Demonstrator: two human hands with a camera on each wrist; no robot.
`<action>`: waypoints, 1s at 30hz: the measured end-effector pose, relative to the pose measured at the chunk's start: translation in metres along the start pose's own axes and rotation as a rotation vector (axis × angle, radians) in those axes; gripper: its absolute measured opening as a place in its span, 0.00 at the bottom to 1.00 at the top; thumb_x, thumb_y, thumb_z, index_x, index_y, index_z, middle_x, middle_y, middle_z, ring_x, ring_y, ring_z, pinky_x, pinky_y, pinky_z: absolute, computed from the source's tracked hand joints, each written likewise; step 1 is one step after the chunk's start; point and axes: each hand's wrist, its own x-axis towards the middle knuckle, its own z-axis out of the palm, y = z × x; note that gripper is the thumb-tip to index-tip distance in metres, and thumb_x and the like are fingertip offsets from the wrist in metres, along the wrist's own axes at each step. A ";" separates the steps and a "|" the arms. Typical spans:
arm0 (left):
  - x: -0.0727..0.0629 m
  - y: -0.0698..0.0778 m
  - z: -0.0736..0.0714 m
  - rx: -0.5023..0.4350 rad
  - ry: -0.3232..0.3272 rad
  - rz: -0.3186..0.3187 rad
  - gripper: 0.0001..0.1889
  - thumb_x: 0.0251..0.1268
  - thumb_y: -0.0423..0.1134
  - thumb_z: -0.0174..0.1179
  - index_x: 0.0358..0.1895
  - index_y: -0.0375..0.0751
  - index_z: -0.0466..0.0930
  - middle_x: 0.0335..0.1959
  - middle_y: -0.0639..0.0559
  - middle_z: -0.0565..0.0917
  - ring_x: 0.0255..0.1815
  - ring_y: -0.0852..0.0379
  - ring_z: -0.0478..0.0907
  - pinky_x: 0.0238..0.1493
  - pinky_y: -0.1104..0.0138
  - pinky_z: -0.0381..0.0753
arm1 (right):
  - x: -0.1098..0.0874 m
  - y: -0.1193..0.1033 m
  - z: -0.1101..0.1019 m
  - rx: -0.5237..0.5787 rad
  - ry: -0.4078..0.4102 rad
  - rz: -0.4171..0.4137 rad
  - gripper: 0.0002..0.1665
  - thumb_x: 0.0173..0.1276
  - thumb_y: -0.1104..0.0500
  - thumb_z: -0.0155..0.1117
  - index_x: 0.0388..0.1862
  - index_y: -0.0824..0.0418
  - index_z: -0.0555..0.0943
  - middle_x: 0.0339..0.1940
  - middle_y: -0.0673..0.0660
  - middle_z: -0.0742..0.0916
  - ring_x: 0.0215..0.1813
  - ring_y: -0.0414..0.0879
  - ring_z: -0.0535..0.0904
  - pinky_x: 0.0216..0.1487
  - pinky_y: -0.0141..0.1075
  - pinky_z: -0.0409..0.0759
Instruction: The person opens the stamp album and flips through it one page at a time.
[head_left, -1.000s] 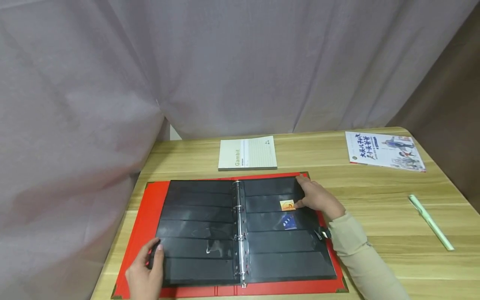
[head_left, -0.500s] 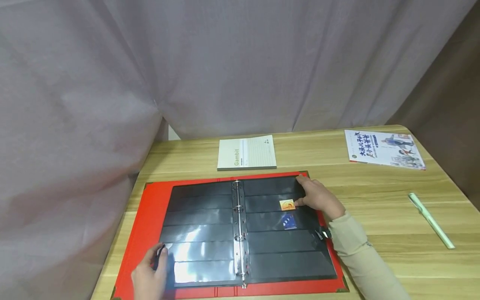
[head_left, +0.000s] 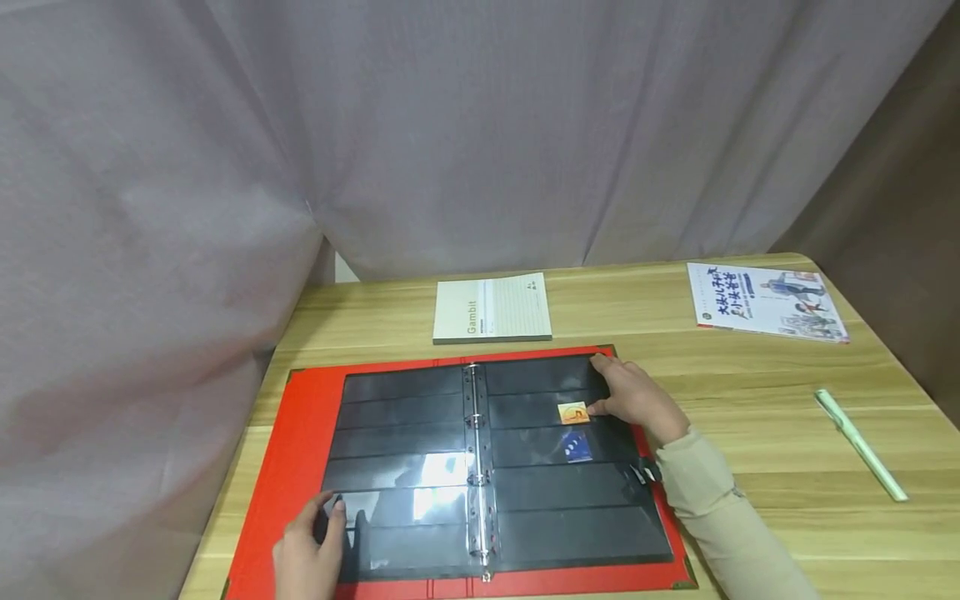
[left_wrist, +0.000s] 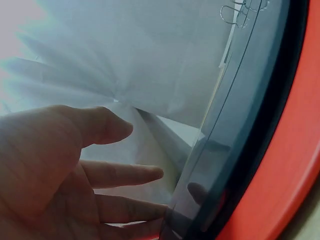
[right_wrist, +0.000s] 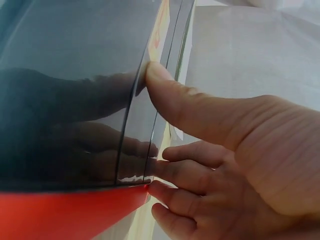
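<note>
At the near side of the counter [head_left: 780, 425], a red binder [head_left: 288, 450] lies open and flat; clock positions below are taken from the middle of its metal ring spine [head_left: 482, 500], twelve o'clock being away from the wearer. At eight o'clock is the left hand [head_left: 307, 546], at the outer edge of the black left page [head_left: 405, 408]. Its fingers are spread, the thumb standing apart from them; whether the fingertips bear on the page edge cannot be told. Glare covers part of that page's nearer strips.

At three o'clock, well apart from the binder, a pale green pen [head_left: 862, 446] lies slantwise. Just short of three o'clock, a blue card [head_left: 577, 447] with white marks sits in the third strip from the far edge of the black right page [head_left: 570, 533]. At two o'clock, in the second strip, is a yellow-orange card [head_left: 573, 413]. Beside it, the right hand [head_left: 641, 404] rests at the page's outer edge, fingers spread, thumb tip on the page surface; the wrist is in a beige sleeve [head_left: 720, 500].

Beyond the binder, at twelve o'clock, lies a "Gambit" notepad [head_left: 491, 307]; farther off, at two o'clock, an illustrated booklet [head_left: 768, 302]. Grey cloth [head_left: 465, 150] hangs behind.
</note>
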 end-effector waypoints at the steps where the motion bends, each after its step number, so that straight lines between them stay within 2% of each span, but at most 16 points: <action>1: 0.000 0.000 0.001 0.001 0.010 0.012 0.19 0.71 0.39 0.59 0.57 0.28 0.81 0.55 0.24 0.80 0.59 0.25 0.75 0.58 0.35 0.72 | 0.000 0.000 0.000 0.000 0.000 0.000 0.51 0.57 0.60 0.81 0.72 0.78 0.64 0.69 0.77 0.73 0.67 0.70 0.69 0.67 0.62 0.67; 5: -0.003 -0.001 0.002 -0.009 0.020 0.059 0.19 0.69 0.38 0.61 0.56 0.27 0.81 0.59 0.23 0.77 0.61 0.23 0.72 0.61 0.35 0.69 | -0.001 0.002 -0.001 -0.002 0.005 -0.003 0.51 0.57 0.60 0.80 0.72 0.77 0.64 0.68 0.76 0.74 0.66 0.69 0.70 0.67 0.62 0.68; 11: -0.002 0.001 0.005 0.009 -0.063 0.062 0.23 0.70 0.40 0.61 0.59 0.24 0.78 0.66 0.20 0.69 0.67 0.23 0.64 0.63 0.34 0.66 | -0.003 0.003 -0.001 -0.010 0.018 -0.048 0.47 0.60 0.60 0.78 0.73 0.75 0.66 0.68 0.74 0.75 0.65 0.68 0.71 0.66 0.62 0.69; 16: -0.002 0.002 0.007 0.036 -0.108 0.114 0.24 0.69 0.40 0.62 0.60 0.23 0.77 0.66 0.18 0.67 0.68 0.22 0.63 0.63 0.31 0.64 | -0.003 0.001 0.002 -0.031 0.033 -0.097 0.42 0.59 0.61 0.78 0.69 0.75 0.71 0.60 0.72 0.81 0.55 0.64 0.77 0.58 0.60 0.75; 22: -0.002 0.003 0.007 0.091 -0.147 0.187 0.25 0.68 0.41 0.64 0.60 0.23 0.76 0.67 0.17 0.66 0.66 0.20 0.62 0.59 0.28 0.63 | -0.004 -0.003 0.004 0.020 0.109 -0.133 0.33 0.53 0.68 0.78 0.60 0.73 0.80 0.47 0.68 0.87 0.41 0.57 0.79 0.45 0.52 0.80; 26: -0.003 0.004 0.007 0.102 -0.169 0.195 0.26 0.68 0.42 0.64 0.61 0.24 0.76 0.68 0.17 0.65 0.67 0.22 0.62 0.59 0.29 0.64 | -0.007 -0.005 0.001 0.055 0.150 -0.137 0.31 0.53 0.70 0.78 0.58 0.71 0.81 0.45 0.66 0.88 0.36 0.53 0.78 0.38 0.47 0.78; 30: -0.003 0.005 0.008 0.095 -0.160 0.206 0.26 0.66 0.40 0.65 0.61 0.24 0.75 0.68 0.17 0.65 0.67 0.22 0.62 0.58 0.29 0.64 | -0.012 -0.009 -0.005 0.094 0.154 -0.119 0.34 0.55 0.69 0.78 0.62 0.69 0.80 0.45 0.65 0.88 0.35 0.52 0.77 0.35 0.42 0.77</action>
